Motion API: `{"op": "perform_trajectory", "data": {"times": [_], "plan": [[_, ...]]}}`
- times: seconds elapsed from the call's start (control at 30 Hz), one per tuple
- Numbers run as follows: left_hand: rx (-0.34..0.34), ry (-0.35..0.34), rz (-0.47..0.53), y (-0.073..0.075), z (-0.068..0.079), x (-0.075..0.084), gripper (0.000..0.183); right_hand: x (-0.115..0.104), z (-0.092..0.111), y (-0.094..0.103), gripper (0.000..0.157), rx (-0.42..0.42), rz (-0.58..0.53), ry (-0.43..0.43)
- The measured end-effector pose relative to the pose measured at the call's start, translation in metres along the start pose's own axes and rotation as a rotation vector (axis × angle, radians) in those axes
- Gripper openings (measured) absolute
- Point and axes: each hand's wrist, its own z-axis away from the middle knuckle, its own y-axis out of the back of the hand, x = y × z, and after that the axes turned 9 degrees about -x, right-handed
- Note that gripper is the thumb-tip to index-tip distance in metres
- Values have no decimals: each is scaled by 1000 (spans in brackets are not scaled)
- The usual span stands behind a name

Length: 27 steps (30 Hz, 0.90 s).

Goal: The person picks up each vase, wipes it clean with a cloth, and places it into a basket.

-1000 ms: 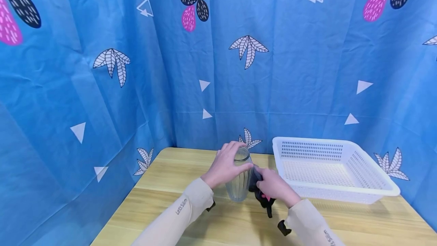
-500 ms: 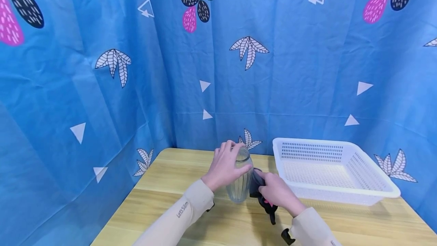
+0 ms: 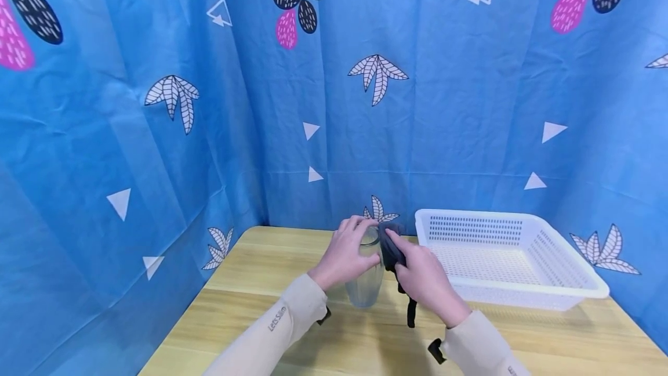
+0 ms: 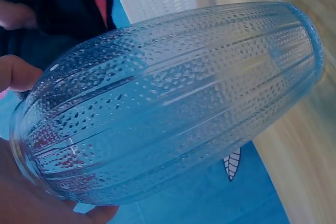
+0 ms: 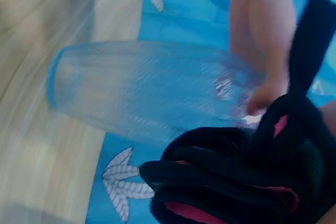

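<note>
My left hand (image 3: pixel 344 251) grips a clear ribbed glass vase (image 3: pixel 363 292) around its rim, thumb on the near side. The vase stands nearly upright over the wooden table, and the left wrist view shows its dimpled glass (image 4: pixel 173 98) from neck to base. Bunched in my right hand (image 3: pixel 428 277) is a black cloth (image 3: pixel 389 251) with a strap hanging below. Pink patches show in the folds of this cloth (image 5: pixel 226 174) in the right wrist view. The cloth lies against the right side of the vase near the rim, overlapping the glass in the head view.
A white perforated plastic basket (image 3: pixel 522 290) stands on the table to the right of my right hand. The wooden table (image 3: pixel 245 306) ends at a blue patterned curtain (image 3: pixel 449 132) behind and to the left. Black wrist straps (image 3: pixel 436 351) sit under the sleeves.
My right hand first slid the cloth slightly down along the vase's side, then moved it up and away toward the rim. The left hand has stayed on the vase.
</note>
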Motion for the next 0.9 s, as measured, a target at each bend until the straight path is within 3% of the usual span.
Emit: {"op": "perform_trajectory", "data": {"times": [0.17, 0.37, 0.53, 0.7, 0.9], "plan": [[3, -6, 31, 0, -1, -3, 66, 10, -10, -10, 70, -91, 31, -17], [11, 1, -6, -1, -1, -6, 61, 25, -12, -29, 65, -283, -67, -97], [25, 6, -50, -1, 0, -7, 62, 36, -9, -45, 63, -400, -58, -88], [29, 13, -44, -3, 1, -6, 63, 39, -5, -48, 64, -375, -54, -92], [49, 13, -122, 0, 0, -3, 66, 27, 1, -31, 66, -284, -123, -103]]}}
